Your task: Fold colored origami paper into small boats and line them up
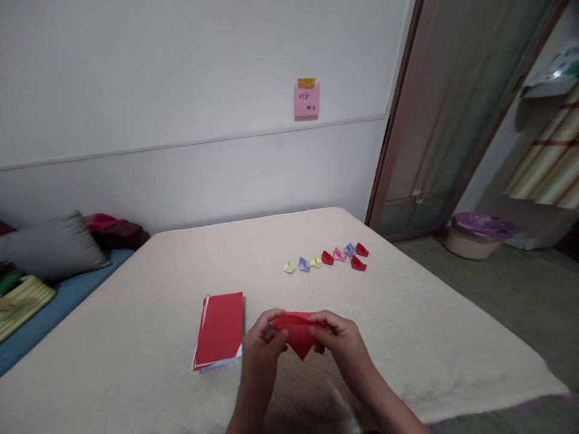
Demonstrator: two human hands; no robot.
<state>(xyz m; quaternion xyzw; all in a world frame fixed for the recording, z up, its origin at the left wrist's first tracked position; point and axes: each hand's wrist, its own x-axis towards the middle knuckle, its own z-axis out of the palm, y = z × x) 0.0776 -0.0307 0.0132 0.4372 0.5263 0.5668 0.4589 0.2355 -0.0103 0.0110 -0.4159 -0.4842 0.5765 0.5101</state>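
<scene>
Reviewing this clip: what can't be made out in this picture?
Head view:
The folds of the red paper: partly covered by the left hand and right hand, which pinch it.
The writing on the pink sticky note: too small and blurred to read.
The lower sheets of the paper stack: mostly hidden by its red top sheet.
The person's arms: cut off by the bottom edge.
</scene>
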